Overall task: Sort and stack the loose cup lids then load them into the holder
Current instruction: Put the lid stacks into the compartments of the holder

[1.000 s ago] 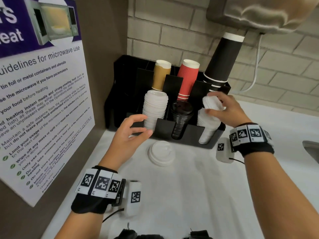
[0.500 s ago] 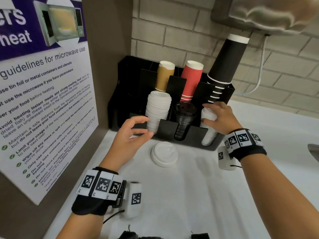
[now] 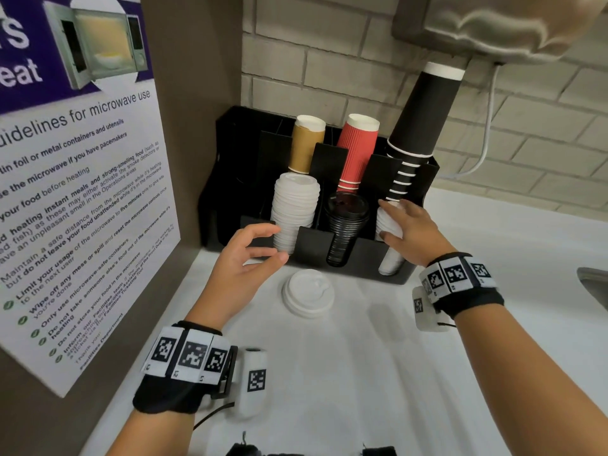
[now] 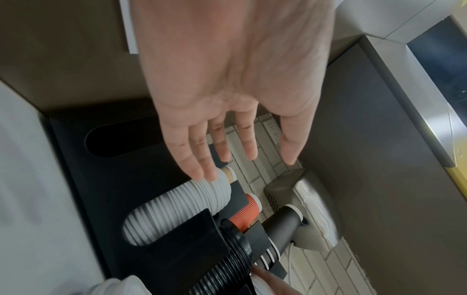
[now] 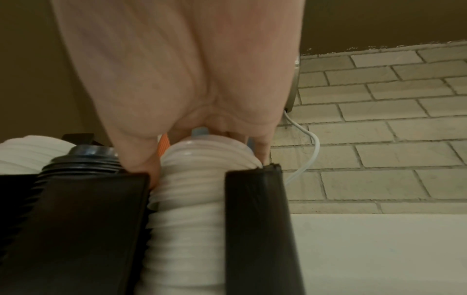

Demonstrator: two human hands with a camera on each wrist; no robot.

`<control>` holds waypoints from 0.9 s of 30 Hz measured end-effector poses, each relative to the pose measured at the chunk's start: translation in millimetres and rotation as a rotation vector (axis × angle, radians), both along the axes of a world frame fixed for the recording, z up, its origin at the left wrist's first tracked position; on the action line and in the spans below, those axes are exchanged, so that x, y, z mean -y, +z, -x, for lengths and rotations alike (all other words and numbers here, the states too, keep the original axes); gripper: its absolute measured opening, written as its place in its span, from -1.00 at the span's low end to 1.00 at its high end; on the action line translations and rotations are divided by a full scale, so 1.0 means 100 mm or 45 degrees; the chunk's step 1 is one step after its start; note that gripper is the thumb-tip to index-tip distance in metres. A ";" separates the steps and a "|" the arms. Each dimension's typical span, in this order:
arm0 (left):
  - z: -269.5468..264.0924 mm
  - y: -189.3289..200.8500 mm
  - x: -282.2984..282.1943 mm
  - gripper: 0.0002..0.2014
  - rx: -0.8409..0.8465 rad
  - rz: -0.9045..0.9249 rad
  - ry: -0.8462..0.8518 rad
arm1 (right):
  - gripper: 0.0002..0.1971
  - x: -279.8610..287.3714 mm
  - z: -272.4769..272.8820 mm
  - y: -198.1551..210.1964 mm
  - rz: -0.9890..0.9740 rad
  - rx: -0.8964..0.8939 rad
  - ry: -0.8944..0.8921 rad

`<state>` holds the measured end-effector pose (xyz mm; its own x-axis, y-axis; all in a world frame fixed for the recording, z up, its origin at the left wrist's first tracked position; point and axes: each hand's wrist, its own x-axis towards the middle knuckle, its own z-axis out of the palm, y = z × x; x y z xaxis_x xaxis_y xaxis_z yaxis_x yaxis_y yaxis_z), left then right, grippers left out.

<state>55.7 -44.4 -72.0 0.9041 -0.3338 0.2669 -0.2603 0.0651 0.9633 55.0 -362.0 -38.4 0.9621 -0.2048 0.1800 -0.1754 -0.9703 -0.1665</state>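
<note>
Pressing right hand (image 3: 411, 232) atop lid stack (image 5: 187, 199); left hand (image 3: 240, 268) hovering.

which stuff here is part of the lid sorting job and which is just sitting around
Part of the job:
- loose white lid on the counter
- black holder
- tall white lid stack
- black lid stack
- right white lid stack, under the right hand
- left hand, holding nothing

Just there:
- brown cups
- red cups
- black cups
- microwave poster

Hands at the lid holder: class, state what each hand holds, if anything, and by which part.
The right hand grips the right-hand white lid stack around its top lids, inside the holder. The left hand holds nothing.
</note>
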 end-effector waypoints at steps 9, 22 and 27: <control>-0.01 -0.02 0.01 -0.68 0.007 -0.014 -0.004 | -0.39 -0.06 0.12 -0.19 0.118 0.131 -0.008; -0.02 -0.01 -0.03 -0.69 0.007 0.000 0.022 | -0.64 -0.70 0.24 0.05 -0.179 0.369 0.413; -0.02 0.00 -0.07 -0.70 -0.002 -0.016 0.046 | -0.37 -1.19 0.19 -0.19 -0.047 -0.506 0.550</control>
<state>57.6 -37.6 -71.8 0.9159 -0.3043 0.2616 -0.2611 0.0432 0.9643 35.5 -243.2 -57.2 0.9520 0.2214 -0.2114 0.1786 -0.9626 -0.2038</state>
